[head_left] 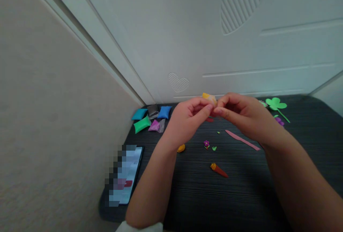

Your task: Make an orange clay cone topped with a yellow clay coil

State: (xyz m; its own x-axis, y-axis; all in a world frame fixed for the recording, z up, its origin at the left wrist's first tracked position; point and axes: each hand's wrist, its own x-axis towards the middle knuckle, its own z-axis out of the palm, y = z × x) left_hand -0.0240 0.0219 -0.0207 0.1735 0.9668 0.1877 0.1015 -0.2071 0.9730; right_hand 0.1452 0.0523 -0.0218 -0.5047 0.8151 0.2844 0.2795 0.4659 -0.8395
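Above the far part of the dark table, my left hand (191,116) and my right hand (241,114) meet fingertip to fingertip. Between them is a small yellow clay packet (209,98), partly clear, with its lower part hidden by my fingers. Thumb and fingers of both hands are pinched at its edge. Below lie a small purple clay flower (206,143), a tiny green leaf piece (214,149), and an orange-red carrot-like clay piece (219,171). A yellow clay lump (181,148) shows beside my left wrist. The pink plastic knife (242,140) rests under my right hand.
Several coloured clay packets (142,124) sit at the table's far left. Nearer, a phone (128,175) lies by the left edge. A green clover-shaped piece (276,104) and a purple flower (279,121) are at far right. A white panel (160,46) with hearts rises behind.
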